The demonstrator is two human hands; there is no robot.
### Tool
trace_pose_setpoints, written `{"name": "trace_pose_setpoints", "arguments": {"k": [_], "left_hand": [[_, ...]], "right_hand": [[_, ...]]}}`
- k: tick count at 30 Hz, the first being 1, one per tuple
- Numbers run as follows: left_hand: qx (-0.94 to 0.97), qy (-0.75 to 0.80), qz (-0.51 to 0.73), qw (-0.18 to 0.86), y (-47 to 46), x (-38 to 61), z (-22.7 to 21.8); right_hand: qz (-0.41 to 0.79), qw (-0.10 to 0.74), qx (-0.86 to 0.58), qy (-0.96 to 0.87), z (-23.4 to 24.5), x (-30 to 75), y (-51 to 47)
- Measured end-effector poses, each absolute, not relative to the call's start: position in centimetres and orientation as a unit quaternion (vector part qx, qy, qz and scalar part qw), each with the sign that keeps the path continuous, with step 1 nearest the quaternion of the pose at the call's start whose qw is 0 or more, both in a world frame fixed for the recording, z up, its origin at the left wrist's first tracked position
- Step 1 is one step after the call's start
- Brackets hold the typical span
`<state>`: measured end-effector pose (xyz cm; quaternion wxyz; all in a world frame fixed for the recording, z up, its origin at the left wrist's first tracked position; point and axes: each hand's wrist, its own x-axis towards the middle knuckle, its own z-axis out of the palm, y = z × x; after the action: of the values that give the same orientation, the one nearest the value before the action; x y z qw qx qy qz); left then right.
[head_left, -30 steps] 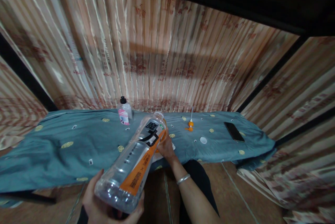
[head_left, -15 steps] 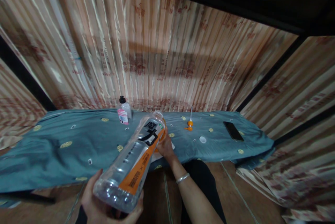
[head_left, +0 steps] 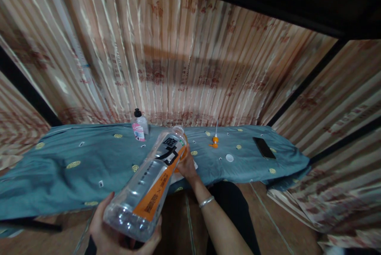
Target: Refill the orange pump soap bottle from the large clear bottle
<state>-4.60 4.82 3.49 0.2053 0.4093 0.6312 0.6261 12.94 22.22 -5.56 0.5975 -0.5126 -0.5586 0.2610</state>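
My left hand [head_left: 119,235] grips the base of a large clear plastic bottle [head_left: 149,185] with an orange and grey label. The bottle is tilted forward, its open mouth pointing at the blue cloth. My right hand [head_left: 186,165], with a silver bracelet on the wrist, is closed around an orange object [head_left: 185,151] right under the bottle's mouth; most of that object is hidden behind the bottle. A white bottle cap [head_left: 229,158] lies on the cloth to the right.
A blue patterned cloth [head_left: 74,171] covers a low table. On it stand a small clear bottle with a black cap [head_left: 139,126], an orange-and-white nozzle piece [head_left: 214,139] and a black phone [head_left: 263,147]. Striped curtains hang behind and on both sides.
The bottle and both hands hold nearly the same pose; the view has shifted slightly, so everything sits a little lower and to the left.
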Motion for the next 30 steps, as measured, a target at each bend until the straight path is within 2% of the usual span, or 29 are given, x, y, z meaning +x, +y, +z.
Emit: {"name": "trace_pose_setpoints", "arguments": {"k": [10, 15, 22, 30], "left_hand": [[0.461, 0.625, 0.608, 0.167, 6.6, -8.8, 0.1], [0.479, 0.609, 0.614, 0.154, 5.8, -7.4, 0.9], [0.420, 0.617, 0.630, 0.213, 5.1, -5.3, 2.6], [0.384, 0.616, 0.649, 0.229, 4.7, -3.9, 4.0]], "right_hand": [[0.259, 0.586, -0.530, -0.556, -5.8, 12.8, 22.5], [0.247, 0.599, -0.515, -0.561, -5.9, 12.9, 22.5], [0.265, 0.600, -0.513, -0.553, -5.7, 12.8, 22.4], [0.264, 0.613, -0.503, -0.549, -5.7, 12.8, 22.3]]}}
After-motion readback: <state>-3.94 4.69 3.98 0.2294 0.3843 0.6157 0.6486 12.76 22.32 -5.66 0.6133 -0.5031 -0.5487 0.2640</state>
